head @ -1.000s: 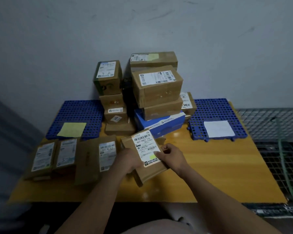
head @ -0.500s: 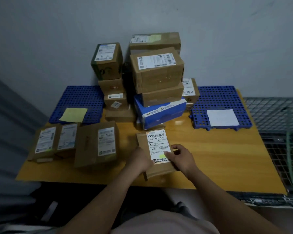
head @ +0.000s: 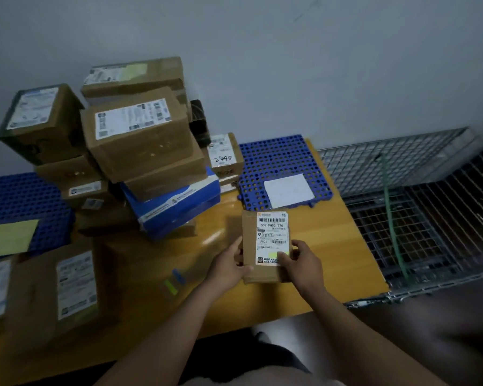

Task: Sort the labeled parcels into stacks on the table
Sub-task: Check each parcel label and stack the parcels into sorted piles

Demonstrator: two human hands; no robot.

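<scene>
A flat brown parcel (head: 250,240) with a white barcode label lies on the yellow table (head: 332,246), just in front of the right blue mat (head: 279,157). My left hand (head: 229,264) grips its left edge and my right hand (head: 301,263) grips its right edge, thumb on the label. A tall pile of labelled cardboard parcels (head: 140,135) with a blue-and-white box (head: 179,207) stands at the back centre. A brown parcel (head: 62,285) with a label lies at the left front.
The right blue mat carries a white sheet (head: 289,190); a left blue mat (head: 20,196) carries a yellow-green note (head: 9,236). A wire cage (head: 418,213) stands right of the table. Small blue and green tags (head: 175,280) lie on the table. The wall is behind.
Both hands have carried the flat parcel to the right, towards the right blue mat, and turned it square. The view has swung right, showing the wire cage.
</scene>
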